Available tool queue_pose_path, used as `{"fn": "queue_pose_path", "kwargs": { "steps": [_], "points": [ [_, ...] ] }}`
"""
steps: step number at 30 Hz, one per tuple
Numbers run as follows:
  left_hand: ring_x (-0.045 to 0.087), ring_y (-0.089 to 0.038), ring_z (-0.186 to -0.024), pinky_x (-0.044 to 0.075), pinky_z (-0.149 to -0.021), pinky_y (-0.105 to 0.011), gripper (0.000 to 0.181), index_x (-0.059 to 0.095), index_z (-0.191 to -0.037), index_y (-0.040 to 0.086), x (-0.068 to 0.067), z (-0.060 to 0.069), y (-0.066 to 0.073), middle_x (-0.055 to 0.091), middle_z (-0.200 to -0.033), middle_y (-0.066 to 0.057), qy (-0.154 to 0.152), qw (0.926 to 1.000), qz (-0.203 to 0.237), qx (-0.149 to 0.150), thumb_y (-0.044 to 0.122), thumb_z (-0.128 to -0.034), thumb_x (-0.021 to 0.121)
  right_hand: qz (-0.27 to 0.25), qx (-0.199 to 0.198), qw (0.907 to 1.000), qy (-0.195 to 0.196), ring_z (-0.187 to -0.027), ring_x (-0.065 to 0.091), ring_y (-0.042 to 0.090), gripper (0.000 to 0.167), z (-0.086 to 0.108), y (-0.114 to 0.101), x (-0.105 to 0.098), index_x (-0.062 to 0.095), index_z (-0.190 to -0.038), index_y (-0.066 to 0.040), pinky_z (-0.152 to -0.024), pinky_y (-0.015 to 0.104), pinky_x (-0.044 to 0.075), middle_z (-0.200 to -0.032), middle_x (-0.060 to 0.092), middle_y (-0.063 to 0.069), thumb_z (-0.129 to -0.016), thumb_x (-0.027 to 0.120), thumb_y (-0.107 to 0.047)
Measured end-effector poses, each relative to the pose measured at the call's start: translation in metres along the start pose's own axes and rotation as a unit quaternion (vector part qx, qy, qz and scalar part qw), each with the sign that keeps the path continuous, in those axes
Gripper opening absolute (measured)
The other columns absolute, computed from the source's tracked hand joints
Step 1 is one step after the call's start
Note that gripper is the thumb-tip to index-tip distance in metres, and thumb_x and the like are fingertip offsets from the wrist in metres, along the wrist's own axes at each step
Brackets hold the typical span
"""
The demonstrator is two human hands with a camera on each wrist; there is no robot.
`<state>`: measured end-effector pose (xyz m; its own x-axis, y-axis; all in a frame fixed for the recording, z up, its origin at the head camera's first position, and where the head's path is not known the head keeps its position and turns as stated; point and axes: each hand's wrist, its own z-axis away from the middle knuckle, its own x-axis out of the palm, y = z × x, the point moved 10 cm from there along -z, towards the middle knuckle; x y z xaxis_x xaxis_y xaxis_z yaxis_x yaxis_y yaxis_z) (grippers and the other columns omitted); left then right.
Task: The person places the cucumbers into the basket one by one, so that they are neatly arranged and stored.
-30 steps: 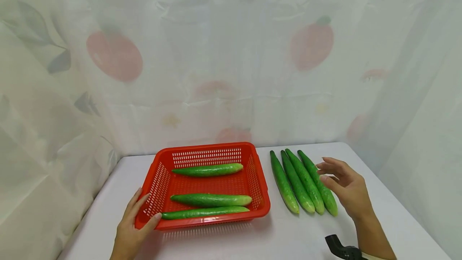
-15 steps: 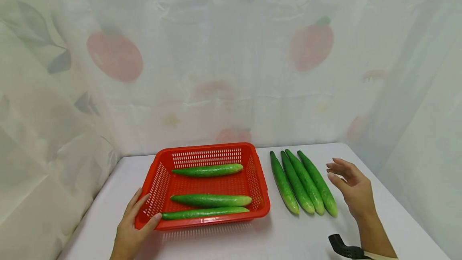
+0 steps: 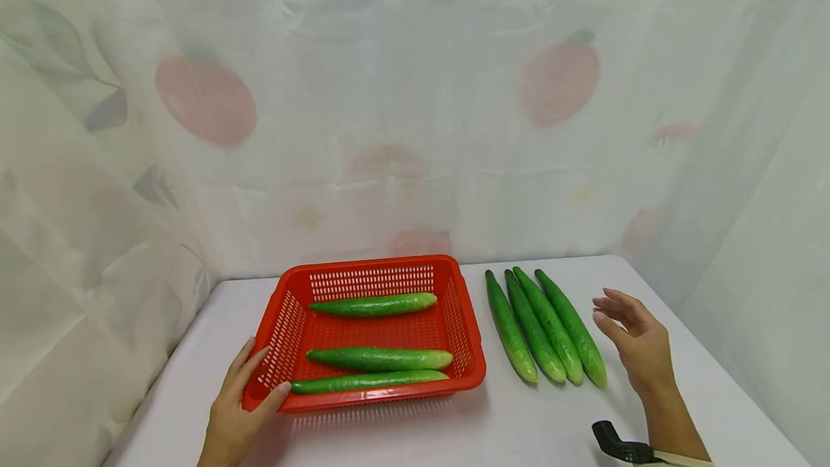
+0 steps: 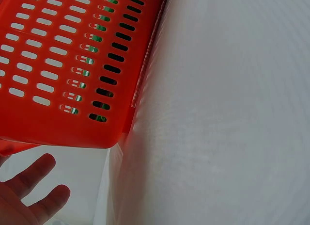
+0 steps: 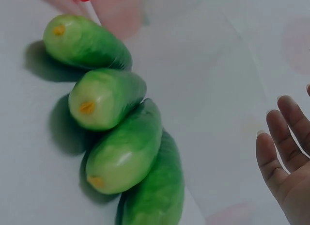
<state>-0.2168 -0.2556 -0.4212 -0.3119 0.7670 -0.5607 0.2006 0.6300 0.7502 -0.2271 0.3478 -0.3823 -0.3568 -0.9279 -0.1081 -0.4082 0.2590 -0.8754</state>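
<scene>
Four glossy cucumbers [image 3: 549, 324], dark green at the far ends and paling to yellow-green at the near ones, lie side by side on a white table [image 3: 519, 427], just right of a red slotted basket [image 3: 372, 332]; inside it rest three more cucumbers [image 3: 379, 359], one along the back and two close together near the front. The right wrist view shows the blunt ends head-on, each of three bearing a yellow-orange tip (mere specks from the head), while the left wrist view looks at the basket's outer wall, green glinting through its slots. At the basket's near left corner, the left hand [image 3: 233, 409] has its fingers extended and apart along the side, the thumb touching the front rim. The right hand [image 3: 638, 344], relaxed and slightly bent, its thumb and fingers parted around bare air, hovers beside the rightmost cucumber.
</scene>
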Motion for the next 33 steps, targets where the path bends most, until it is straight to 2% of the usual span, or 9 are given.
{"fn": "queue_pose_path", "kwargs": {
  "steps": [9,17,20,25,28,33],
  "points": [
    [0.025,-0.004,-0.135,0.026,-0.09,-0.003,0.063,0.05,-0.141,0.01,-0.001,0.001,0.0,0.026,-0.153,0.012,0.004,1.0,0.005,0.001,0.02,-0.0844,0.077,0.075,0.052,0.9958,0.012,-0.102,0.056,0.004,0.043,0.006,0.035,-0.006,0.055,-0.132,-0.002,-0.083,0.012,0.042,-0.112,0.065,0.006,-0.092,0.067,-0.01],
    [0.025,-0.004,-0.136,0.025,-0.091,-0.003,0.064,0.05,-0.141,0.01,-0.001,0.001,0.001,0.028,-0.154,0.002,0.005,1.0,0.007,0.002,0.019,-0.0841,0.077,0.102,0.081,0.9914,0.008,-0.101,0.055,0.001,0.045,0.01,0.057,-0.007,0.053,-0.133,-0.003,-0.082,0.01,0.041,-0.115,0.063,0.006,-0.094,0.066,-0.019],
    [0.025,-0.005,-0.136,0.025,-0.091,-0.003,0.064,0.049,-0.141,0.009,-0.002,0.001,0.001,0.027,-0.154,0.001,0.005,0.9999,0.009,0.001,0.019,-0.0841,0.077,0.118,0.093,0.9887,0.001,-0.1,0.054,-0.001,0.047,0.012,0.066,-0.007,0.052,-0.135,-0.004,-0.081,0.01,0.041,-0.118,0.062,0.008,-0.094,0.066,-0.023],
    [0.023,-0.006,-0.137,0.024,-0.092,-0.003,0.064,0.049,-0.141,0.01,-0.002,0.001,0.0,0.025,-0.154,0.009,0.005,0.9999,0.009,-0.002,0.021,-0.0846,0.077,0.141,0.107,0.9836,-0.031,-0.1,0.051,-0.004,0.053,0.014,0.081,-0.002,0.047,-0.139,-0.003,-0.078,0.01,0.041,-0.125,0.057,0.02,-0.095,0.064,-0.028],
    [0.024,-0.004,-0.136,0.025,-0.091,-0.003,0.064,0.049,-0.141,0.01,-0.001,0.001,-0.001,0.026,-0.154,0.009,0.004,1.0,0.007,-0.003,0.022,-0.0846,0.077,0.151,0.126,0.979,-0.052,-0.101,0.05,-0.002,0.058,0.018,0.09,0.001,0.043,-0.142,-0.003,-0.077,0.01,0.041,-0.128,0.054,0.023,-0.095,0.063,-0.03],
    [0.026,-0.009,-0.136,0.026,-0.087,-0.001,0.065,0.048,-0.142,0.012,-0.002,0.002,-0.003,0.026,-0.155,0.004,-0.004,0.9998,-0.003,-0.02,0.028,-0.0855,0.076,0.165,0.147,0.9719,-0.082,-0.113,0.053,0.027,0.063,0.025,0.097,0.005,0.038,-0.146,-0.004,-0.078,0.012,0.04,-0.131,0.051,0.025,-0.096,0.062,-0.032]
  ]
}}
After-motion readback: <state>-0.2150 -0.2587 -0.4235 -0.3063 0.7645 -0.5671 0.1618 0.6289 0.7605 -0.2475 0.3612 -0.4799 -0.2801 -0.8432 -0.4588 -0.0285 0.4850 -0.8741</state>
